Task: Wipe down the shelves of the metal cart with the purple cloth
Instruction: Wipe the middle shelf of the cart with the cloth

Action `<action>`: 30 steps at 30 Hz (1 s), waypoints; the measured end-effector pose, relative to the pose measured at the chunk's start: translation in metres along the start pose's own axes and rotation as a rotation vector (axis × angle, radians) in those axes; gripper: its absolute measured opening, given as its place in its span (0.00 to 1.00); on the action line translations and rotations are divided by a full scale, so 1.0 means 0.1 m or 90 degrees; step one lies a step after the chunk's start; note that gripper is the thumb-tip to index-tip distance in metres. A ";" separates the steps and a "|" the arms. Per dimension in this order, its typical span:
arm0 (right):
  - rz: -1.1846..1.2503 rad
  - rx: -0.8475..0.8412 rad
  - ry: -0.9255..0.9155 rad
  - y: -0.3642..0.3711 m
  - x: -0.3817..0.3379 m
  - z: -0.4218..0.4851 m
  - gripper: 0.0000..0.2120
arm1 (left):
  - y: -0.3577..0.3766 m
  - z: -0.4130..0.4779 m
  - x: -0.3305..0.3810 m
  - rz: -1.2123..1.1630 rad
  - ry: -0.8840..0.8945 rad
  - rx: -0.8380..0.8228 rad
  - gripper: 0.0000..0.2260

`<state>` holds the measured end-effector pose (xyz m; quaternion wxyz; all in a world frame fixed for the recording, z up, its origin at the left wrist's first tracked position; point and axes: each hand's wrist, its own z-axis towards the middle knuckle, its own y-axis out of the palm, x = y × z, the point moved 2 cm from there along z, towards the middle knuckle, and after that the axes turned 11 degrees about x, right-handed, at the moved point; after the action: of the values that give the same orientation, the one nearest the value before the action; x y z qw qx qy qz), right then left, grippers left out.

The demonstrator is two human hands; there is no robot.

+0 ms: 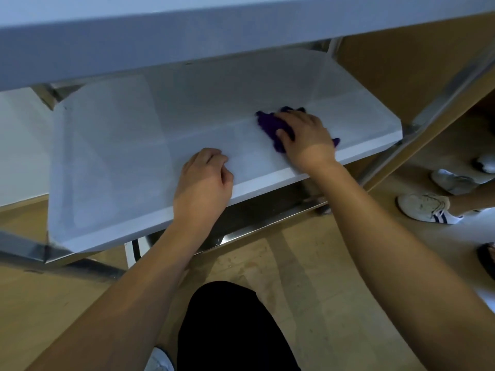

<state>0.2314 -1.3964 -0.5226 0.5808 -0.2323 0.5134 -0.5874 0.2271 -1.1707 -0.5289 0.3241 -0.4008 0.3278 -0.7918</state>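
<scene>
The metal cart's middle shelf [115, 156] is a pale, matte sheet under the top shelf [187, 30], which fills the upper part of the view. On the right half of the middle shelf lies the crumpled purple cloth [270, 124]. My right hand [305, 137] lies on top of it, its thumb and fingers curled round the cloth, pressing it to the shelf. My left hand [203, 178] rests on the shelf's front edge near the middle, fingers loosely curled and holding nothing.
A lower shelf edge [267, 223] shows below the middle one. Metal cart legs stand at left [24, 247] and right [417, 121]. Another person's feet in white shoes [426, 207] stand on the wooden floor at the right. My dark-clad knee [230, 330] is below.
</scene>
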 end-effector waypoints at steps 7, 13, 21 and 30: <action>0.026 -0.010 -0.091 0.17 -0.52 -0.11 0.19 | 0.01 0.01 0.01 0.003 0.009 0.017 0.12; 0.066 -0.038 -0.122 0.16 -0.49 -0.10 0.19 | 0.00 0.02 -0.01 -0.004 -0.001 0.006 0.12; -0.023 0.022 0.011 0.00 -0.05 -0.06 0.19 | 0.01 0.01 -0.02 0.005 -0.008 -0.002 0.12; 0.040 0.006 -0.081 0.07 -0.22 -0.16 0.19 | 0.00 0.02 0.05 0.049 0.035 -0.018 0.12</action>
<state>0.2254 -1.3688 -0.5277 0.6317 -0.2503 0.4797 -0.5552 0.2265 -1.1754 -0.5262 0.3398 -0.3707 0.3631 -0.7844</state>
